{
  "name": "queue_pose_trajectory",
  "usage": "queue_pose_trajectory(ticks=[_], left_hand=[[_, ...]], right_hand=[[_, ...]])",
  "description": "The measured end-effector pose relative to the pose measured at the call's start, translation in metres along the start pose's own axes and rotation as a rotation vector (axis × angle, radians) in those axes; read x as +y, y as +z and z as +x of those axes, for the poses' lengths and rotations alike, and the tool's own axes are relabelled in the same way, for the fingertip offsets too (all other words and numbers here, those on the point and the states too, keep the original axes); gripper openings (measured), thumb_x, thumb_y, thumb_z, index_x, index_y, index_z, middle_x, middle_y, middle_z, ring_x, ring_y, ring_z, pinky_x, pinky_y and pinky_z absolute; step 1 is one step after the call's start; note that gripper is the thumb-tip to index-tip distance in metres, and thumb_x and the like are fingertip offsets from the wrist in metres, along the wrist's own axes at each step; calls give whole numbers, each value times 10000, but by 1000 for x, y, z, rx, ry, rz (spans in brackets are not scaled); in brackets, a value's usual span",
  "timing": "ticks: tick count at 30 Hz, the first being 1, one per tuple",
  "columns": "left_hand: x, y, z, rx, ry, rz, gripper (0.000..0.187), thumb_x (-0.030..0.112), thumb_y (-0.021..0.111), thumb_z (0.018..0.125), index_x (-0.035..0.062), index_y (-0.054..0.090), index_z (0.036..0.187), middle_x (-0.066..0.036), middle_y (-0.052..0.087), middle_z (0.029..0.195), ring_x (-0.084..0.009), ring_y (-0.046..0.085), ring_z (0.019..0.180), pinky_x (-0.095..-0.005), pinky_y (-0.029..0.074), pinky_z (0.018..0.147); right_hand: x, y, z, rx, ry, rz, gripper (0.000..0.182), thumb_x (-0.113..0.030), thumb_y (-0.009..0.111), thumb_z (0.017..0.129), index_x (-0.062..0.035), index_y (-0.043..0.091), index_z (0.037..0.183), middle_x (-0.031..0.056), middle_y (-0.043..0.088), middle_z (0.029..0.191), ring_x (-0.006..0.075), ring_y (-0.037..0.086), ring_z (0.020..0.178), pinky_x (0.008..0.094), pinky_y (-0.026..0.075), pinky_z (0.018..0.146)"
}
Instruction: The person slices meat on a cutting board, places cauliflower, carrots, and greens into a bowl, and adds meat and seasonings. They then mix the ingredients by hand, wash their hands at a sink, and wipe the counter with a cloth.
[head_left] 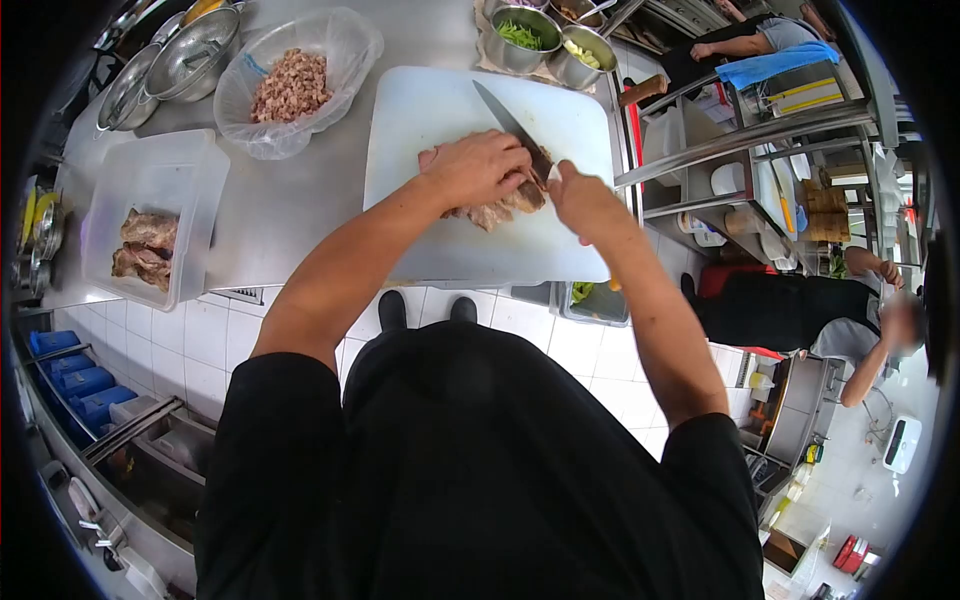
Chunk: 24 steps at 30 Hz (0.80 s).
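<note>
Steel counter [268,215] — on it a white cutting board [420,100], clear tub [160,165], bag-lined bowl [351,52] — and metal bowls [188,70]

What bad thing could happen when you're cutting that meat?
The left hand is holding the meat right beside the knife in the right hand, so a slip might cut it. The cutting board sits at the counter's edge, so a bit of meat could maybe fall on the floor.
</note>
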<state>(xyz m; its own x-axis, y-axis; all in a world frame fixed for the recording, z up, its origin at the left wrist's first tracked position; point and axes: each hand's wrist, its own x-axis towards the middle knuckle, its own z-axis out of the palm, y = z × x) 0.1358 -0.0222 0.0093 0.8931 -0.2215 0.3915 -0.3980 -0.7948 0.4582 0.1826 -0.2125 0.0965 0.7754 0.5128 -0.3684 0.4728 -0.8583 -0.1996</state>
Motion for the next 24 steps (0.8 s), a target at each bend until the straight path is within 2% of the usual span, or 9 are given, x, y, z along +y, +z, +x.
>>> queue_pose_trajectory(ticks=[2,6,8,11,13,15,19,21,24], left_hand=[[4,3,-5,13,-1,-4,132,224,608,890,125,657,962,-43,619,1044,-270,577,1029,-399,475,920],[-1,4,-6,-33,-28,-9,131,221,608,891,116,655,953,-53,624,1018,-278,581,1015,-397,481,909],[-1,4,-5,-44,-30,-20,133,219,606,892,115,656,958,-56,625,1014,-279,582,1018,-394,483,909],[0,3,-5,-79,18,-53,137,211,605,891,113,660,970,-60,628,1023,-281,583,1022,-396,483,918],[-5,-7,-3,-90,81,-73,139,204,605,888,112,661,977,-60,632,1032,-284,585,1022,-398,481,928],[-8,-3,-9,-54,120,-59,138,192,609,880,109,659,979,-57,632,1042,-288,582,1027,-399,479,934],[-5,-3,-14,-73,64,-38,132,173,617,867,108,656,975,-47,619,1051,-290,566,1053,-392,477,936],[-10,1,-15,-82,67,-43,131,169,622,861,111,656,972,-45,608,1043,-285,558,1062,-389,477,934],[-9,2,-14,-35,109,-36,132,169,628,854,118,657,972,-48,604,1013,-279,562,1046,-388,479,927]], right_hand=[[-23,-39,-31,-197,99,27,310,-273,417,1004,16,483,1097,297,652,770,404,663,598,502,545,669],[8,24,-44,-1,7,-87,293,-284,409,1005,-16,457,1113,306,660,824,473,669,801,566,522,748],[13,51,-25,55,28,-70,333,-310,421,999,-23,462,1162,301,664,831,477,666,811,573,521,754],[19,41,3,117,-65,-48,370,-311,425,990,-13,486,1202,301,668,846,465,669,783,567,528,741],[-21,-22,-12,-141,66,91,351,-261,417,983,20,496,1178,285,677,852,397,695,741,525,547,731],[-33,-47,-33,-261,115,21,319,-250,407,991,19,496,1138,276,681,860,389,698,727,512,552,714],[3,29,-45,21,17,-106,287,-290,434,997,-27,458,1107,288,671,823,470,669,780,572,527,742],[10,52,-28,88,11,-38,279,-278,447,986,-33,469,1117,286,668,810,476,664,786,574,524,735],[16,44,6,208,-138,-49,330,-303,435,997,-14,492,1144,302,655,778,460,665,732,568,518,690]])
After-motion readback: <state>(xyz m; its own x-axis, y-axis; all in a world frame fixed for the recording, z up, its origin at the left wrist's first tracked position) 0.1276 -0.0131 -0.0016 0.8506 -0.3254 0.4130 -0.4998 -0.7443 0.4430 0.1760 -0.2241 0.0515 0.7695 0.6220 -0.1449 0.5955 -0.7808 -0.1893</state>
